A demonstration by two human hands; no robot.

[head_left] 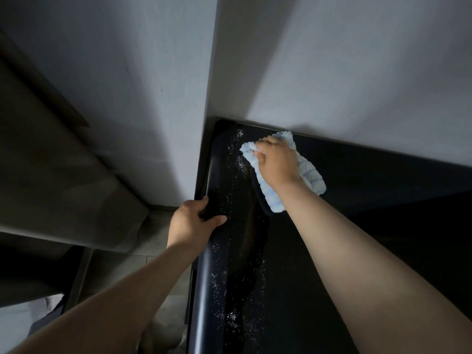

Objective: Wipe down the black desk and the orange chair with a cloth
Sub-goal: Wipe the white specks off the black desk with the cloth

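Two hands busy: right hand (pixel 277 164) bunches the blue cloth (pixel 310 175), soft and limp, on the black counter (pixel 357 200) at frame centre-right; left hand (pixel 190 223) clasps the counter's rounded left edge. The cloth is likely best gripped wadded.

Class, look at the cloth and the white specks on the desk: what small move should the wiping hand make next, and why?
Probably sweep the cloth leftward and back toward the person. The right hand holds it at the far corner of the desk, while white specks lie just left of it and trail down the left strip.
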